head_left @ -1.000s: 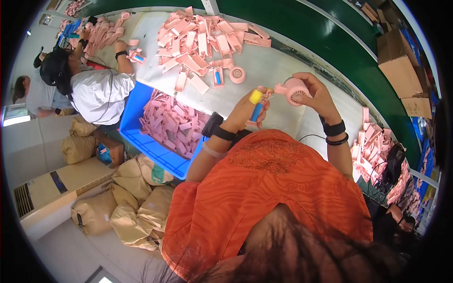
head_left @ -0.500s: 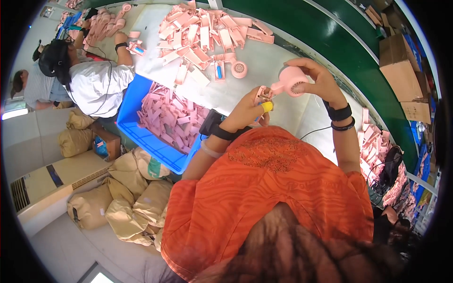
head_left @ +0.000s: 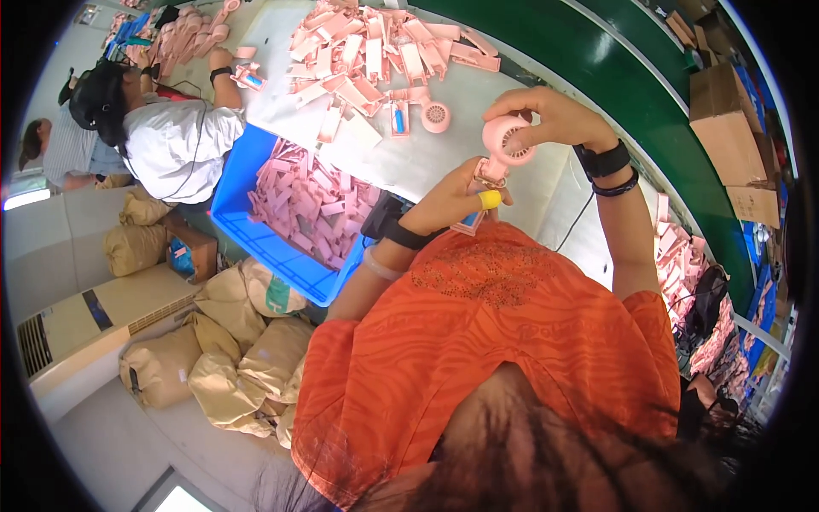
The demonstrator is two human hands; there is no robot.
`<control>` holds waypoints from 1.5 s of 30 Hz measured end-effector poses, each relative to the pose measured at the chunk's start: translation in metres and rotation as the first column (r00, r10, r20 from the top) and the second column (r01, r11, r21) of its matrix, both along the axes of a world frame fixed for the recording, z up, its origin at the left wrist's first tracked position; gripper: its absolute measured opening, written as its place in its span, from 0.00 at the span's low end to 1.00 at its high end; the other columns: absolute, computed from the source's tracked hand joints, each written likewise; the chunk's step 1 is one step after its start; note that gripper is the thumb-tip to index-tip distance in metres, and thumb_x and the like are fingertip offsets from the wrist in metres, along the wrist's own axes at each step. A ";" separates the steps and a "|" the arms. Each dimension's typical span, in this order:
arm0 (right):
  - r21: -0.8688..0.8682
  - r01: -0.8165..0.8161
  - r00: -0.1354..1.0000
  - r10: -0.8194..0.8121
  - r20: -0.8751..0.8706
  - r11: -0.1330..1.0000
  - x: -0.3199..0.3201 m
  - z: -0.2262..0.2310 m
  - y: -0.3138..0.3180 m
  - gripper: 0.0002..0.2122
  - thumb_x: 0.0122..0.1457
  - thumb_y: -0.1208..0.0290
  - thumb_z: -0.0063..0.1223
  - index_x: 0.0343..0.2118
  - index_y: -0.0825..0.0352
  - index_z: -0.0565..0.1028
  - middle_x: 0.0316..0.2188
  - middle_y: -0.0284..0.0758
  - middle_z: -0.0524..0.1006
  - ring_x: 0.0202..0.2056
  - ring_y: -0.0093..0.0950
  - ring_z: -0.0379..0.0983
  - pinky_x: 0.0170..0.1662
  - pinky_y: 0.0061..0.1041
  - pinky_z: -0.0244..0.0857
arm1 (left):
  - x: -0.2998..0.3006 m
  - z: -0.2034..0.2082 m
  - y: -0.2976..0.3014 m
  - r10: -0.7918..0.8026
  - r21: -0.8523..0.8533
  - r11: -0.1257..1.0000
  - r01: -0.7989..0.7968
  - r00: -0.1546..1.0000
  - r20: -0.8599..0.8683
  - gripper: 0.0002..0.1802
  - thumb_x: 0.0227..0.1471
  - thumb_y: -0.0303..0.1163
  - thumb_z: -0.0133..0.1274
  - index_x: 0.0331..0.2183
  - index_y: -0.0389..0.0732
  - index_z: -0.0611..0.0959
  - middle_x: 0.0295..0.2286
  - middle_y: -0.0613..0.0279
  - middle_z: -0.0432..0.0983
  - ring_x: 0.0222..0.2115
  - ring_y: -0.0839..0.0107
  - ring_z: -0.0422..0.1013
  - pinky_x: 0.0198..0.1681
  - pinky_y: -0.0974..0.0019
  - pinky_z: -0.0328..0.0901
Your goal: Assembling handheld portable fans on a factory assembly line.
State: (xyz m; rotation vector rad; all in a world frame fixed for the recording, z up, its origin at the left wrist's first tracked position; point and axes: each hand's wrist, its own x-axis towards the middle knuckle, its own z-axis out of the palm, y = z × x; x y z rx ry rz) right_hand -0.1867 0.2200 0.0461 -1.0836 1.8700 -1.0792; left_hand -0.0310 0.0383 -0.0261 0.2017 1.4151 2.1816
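Note:
My right hand (head_left: pixel 559 119) pinches the round, vented head of a small pink handheld fan (head_left: pixel 503 141), thumb on the grille side. Its neck points down to my left hand (head_left: pixel 452 203), whose fingers wrap round a pink handle shell (head_left: pixel 489 175). A bit of blue shows at the shell's lower end, close to my orange shirt. Head and shell meet at the neck; whether they are joined I cannot tell. Yellow tape or a cover is round one left finger. On the table beyond lies another fan head (head_left: pixel 435 117) attached to an open shell holding a blue cylinder (head_left: pixel 398 120).
Pink shells (head_left: pixel 367 51) are heaped at the table's far side. A blue bin (head_left: pixel 294 277) of pink parts stands at my left. A co-worker in a white top (head_left: pixel 175 154) sits farther left. Tan sacks (head_left: pixel 171 367) lie on the floor; more pink parts (head_left: pixel 674 264) are at right.
My right hand has moved left and slightly up with the fan head, turning it so the neck points down into the shell in my left hand. The left hand has shifted only slightly.

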 end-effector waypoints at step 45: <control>-0.428 0.387 0.844 -0.500 -0.192 0.817 0.122 -0.087 -0.068 0.31 0.62 0.54 0.40 0.61 0.74 0.54 0.63 0.56 0.43 0.63 0.48 0.45 0.62 0.38 0.46 | -0.038 -0.018 0.005 0.874 0.241 0.454 -0.858 0.482 0.069 0.18 0.53 0.26 0.53 0.45 0.38 0.66 0.35 0.59 0.72 0.33 0.70 0.75 0.30 0.72 0.70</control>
